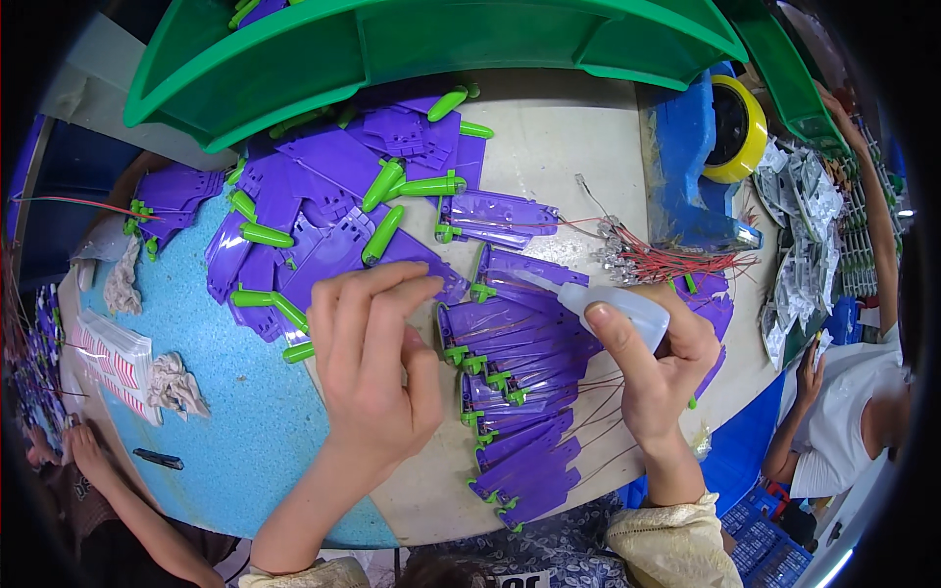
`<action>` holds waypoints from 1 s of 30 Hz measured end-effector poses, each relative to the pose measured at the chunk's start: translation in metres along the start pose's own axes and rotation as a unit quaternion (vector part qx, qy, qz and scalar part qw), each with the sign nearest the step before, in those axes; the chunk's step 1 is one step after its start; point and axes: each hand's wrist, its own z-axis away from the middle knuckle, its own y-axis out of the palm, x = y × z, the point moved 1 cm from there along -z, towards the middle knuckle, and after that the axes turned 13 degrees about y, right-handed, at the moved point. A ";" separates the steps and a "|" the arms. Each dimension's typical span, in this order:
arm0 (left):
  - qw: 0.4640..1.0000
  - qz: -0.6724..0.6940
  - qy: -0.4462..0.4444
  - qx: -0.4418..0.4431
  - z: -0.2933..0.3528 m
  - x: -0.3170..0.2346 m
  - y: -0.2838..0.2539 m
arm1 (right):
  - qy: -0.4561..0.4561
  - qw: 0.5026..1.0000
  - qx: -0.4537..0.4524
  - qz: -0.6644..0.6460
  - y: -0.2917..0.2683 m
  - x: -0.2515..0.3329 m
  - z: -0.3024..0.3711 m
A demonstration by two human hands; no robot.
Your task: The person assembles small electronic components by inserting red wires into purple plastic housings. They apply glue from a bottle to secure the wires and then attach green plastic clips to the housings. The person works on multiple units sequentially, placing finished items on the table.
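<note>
The worktop [260, 421] spreads beneath both my hands, blue and speckled on my left hand's side and pale on my right's. Across the far side, beyond my hands, stands a long green bin [461, 44]. Ahead of my left hand and to its left lies a jumbled heap of purple panels [319, 201] with bright green rounded parts. Between my hands, running down toward me, a row of purple pieces [534, 338] overlaps like a fan, small green ends toward the left hand and thin wires trailing toward the right. Beyond my right hand sits a blue tape dispenser [678, 162] carrying a yellow roll [753, 127]. My left hand [377, 363] is raised near the row, fingers loosely bent and slightly parted. My right hand [662, 367] pinches a translucent squeeze bottle [627, 314] between thumb and fingers; its nozzle points over the row's farthest pieces, though I cannot tell whether the tip touches. Just beyond that hand lies a bundle of red wires [676, 263]. Well left of my left hand are printed sheets [113, 367], a crumpled cloth [176, 387] beside them and, nearer me, a small black tool [159, 459].
</note>
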 end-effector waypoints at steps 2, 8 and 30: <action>1.000 -0.006 0.003 0.001 -0.001 0.003 0.000 | -0.010 1.000 -0.010 0.011 0.002 0.000 -0.002; 1.000 -0.019 -0.004 0.007 -0.008 0.010 0.001 | -0.005 1.000 -0.010 0.012 0.002 0.002 -0.004; 0.998 -0.004 -0.018 0.053 -0.033 0.020 0.011 | -0.002 0.998 -0.014 -0.067 0.023 0.012 -0.035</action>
